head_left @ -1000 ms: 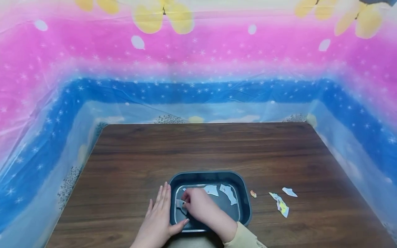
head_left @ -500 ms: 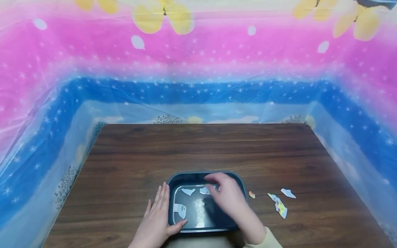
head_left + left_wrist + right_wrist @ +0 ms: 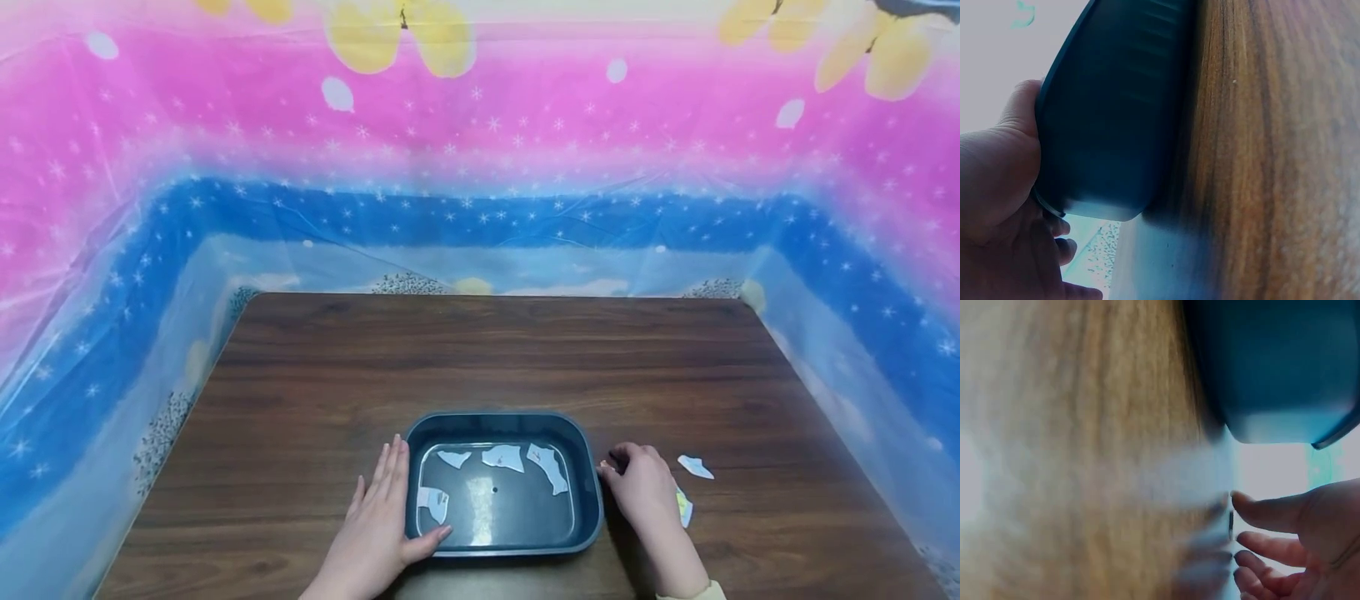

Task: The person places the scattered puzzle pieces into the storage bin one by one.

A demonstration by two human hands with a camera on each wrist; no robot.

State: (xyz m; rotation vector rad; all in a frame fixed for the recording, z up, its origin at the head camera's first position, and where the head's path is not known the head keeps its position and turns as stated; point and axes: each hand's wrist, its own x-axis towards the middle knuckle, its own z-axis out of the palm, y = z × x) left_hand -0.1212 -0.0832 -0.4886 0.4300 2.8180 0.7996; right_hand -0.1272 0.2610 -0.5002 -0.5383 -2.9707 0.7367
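A dark blue-grey plastic basin (image 3: 525, 550) stands near the front of the table. My left hand (image 3: 375, 517) rests against its left side, fingers straight along the wall and thumb over the front-left rim. In the left wrist view, the thumb lies on the rim of the basin (image 3: 1104, 119). My right hand (image 3: 645, 487) is at the table just right of the basin, thumb and index finger around a small orange paper scrap (image 3: 1231, 525). A gap shows between those fingertips. Inside the basin lie a torn paper piece (image 3: 433, 504) at left and several more at the back.
Beyond my right hand lies a white paper scrap (image 3: 696, 467). A yellow-marked paper piece (image 3: 684, 507) is partly hidden behind that hand. The brown wooden table (image 3: 480, 350) ends at a pink and blue patterned cloth (image 3: 480, 221).
My right hand let go of a paper piece at the basin's left, then moved right, out over the rim to the orange scrap. My left hand stayed on the basin.
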